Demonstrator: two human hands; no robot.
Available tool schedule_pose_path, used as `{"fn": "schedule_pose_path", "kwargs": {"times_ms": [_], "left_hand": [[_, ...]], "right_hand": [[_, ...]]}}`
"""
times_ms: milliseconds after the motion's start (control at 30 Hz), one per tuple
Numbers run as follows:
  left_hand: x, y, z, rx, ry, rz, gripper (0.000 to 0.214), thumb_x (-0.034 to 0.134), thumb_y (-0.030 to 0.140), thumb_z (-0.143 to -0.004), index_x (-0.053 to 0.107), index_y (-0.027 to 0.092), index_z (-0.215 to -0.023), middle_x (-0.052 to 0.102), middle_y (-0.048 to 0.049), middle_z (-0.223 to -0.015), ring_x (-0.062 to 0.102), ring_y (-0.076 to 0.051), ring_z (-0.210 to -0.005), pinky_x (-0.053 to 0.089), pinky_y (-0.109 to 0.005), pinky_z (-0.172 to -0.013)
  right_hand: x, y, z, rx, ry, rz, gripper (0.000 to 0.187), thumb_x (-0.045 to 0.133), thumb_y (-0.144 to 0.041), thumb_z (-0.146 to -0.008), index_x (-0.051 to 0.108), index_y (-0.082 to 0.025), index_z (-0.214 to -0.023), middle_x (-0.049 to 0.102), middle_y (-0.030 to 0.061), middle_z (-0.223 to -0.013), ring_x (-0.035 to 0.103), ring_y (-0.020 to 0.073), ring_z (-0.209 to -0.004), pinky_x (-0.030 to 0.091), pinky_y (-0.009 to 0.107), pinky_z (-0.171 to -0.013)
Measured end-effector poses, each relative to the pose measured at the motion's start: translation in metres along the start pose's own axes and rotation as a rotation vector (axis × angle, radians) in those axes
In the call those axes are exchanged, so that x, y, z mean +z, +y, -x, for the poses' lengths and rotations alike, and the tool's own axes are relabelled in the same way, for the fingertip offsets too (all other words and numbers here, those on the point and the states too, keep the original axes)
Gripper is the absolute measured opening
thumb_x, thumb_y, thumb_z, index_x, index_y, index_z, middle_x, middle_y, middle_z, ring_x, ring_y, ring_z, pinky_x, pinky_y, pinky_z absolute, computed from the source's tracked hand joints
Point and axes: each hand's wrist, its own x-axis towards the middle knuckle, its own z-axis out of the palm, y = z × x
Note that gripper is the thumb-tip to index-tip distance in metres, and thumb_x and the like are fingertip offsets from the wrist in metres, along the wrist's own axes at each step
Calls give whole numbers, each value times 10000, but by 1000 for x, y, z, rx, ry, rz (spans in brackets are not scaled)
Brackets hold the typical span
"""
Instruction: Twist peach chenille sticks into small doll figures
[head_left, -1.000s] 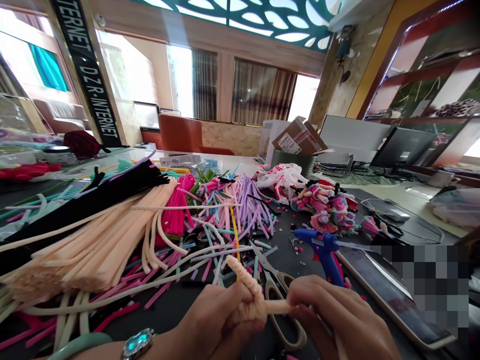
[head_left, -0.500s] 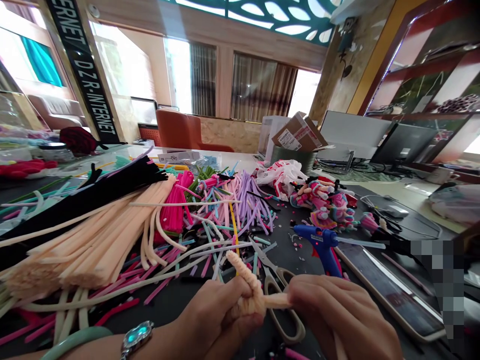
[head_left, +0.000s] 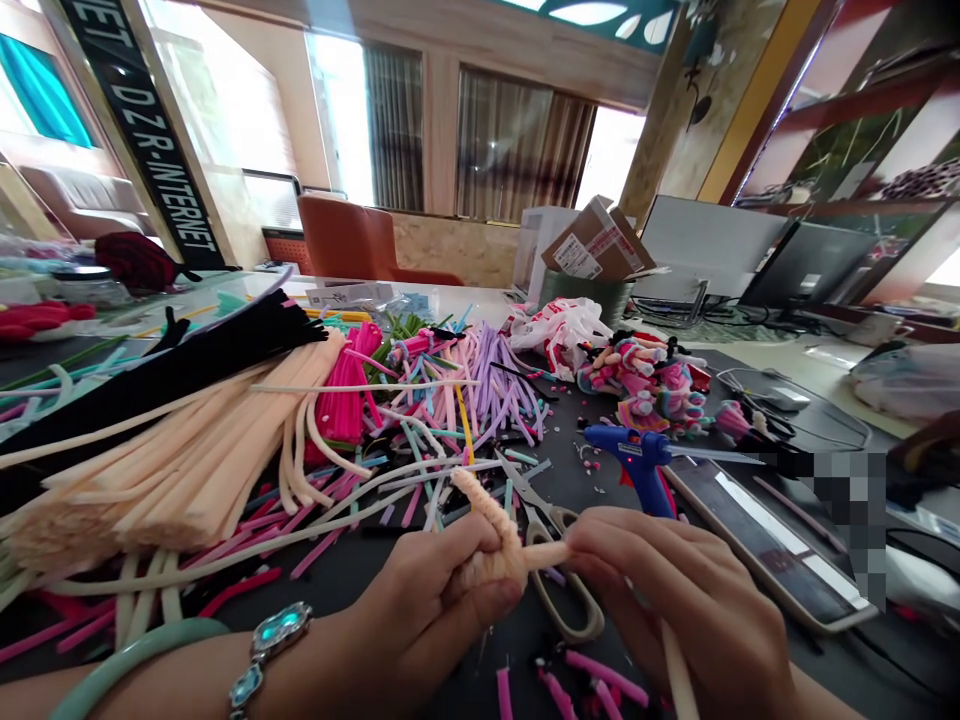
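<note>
Between the thumb and fingers of my left hand (head_left: 442,590) is a coiled, twisted peach pipe cleaner piece (head_left: 491,515); one wound end sticks up toward the back left. A straight length runs from it to my right hand (head_left: 667,590), whose fingertips pinch it, and its tail hangs out below that palm (head_left: 679,670). Behind and between my hands lie scissors (head_left: 574,605) with pale handles, blades pointing away. A blue glue gun (head_left: 637,465) rests beyond my right hand, a glue stick in its back end.
Bundles of peach pipe cleaners (head_left: 217,450) and black pipe cleaners (head_left: 157,400) lie at left. Pink and lilac pieces (head_left: 491,385) spread across the middle. Finished-looking fuzzy figures (head_left: 652,375), a plastic bag (head_left: 559,335) and a tablet-like device (head_left: 772,550) sit toward the right.
The view has tilted down slightly, so the background sits higher. My hands keep the same grips on the peach pipe cleaner, with the right hand shifted a little left and up.
</note>
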Motion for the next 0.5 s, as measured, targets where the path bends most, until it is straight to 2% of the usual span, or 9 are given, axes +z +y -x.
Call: {"fn": "schedule_pose_path", "kwargs": {"times_ms": [167,300,500], "left_hand": [[2,-1,-1,29,50,-105,121,430,263,-917,440,183,-827,363,67,-621,330,-74,-540,298,-185,-514],[3,0,-1,142,66,-281,99,440,210,-901,424,191,-805,416,67,-615,385,-69,-522,320,-176,-509],[5,3,2,279,169,-586,39,438,204,-894,458,204,-860,580,35,-656,522,-109,-526,390,-202,-505]], "right_hand": [[-1,-4,-1,15,-22,-18,169,564,-98,-799,623,-180,-935,697,15,-860,668,94,-685,477,187,-625],[-4,-6,-5,21,-66,14,184,492,-104,-826,650,-199,-831,688,14,-853,645,72,-603,466,179,-585],[1,-6,-2,-8,-56,63,185,460,-82,-839,622,-169,-864,698,47,-885,661,107,-681,477,193,-599]]}}
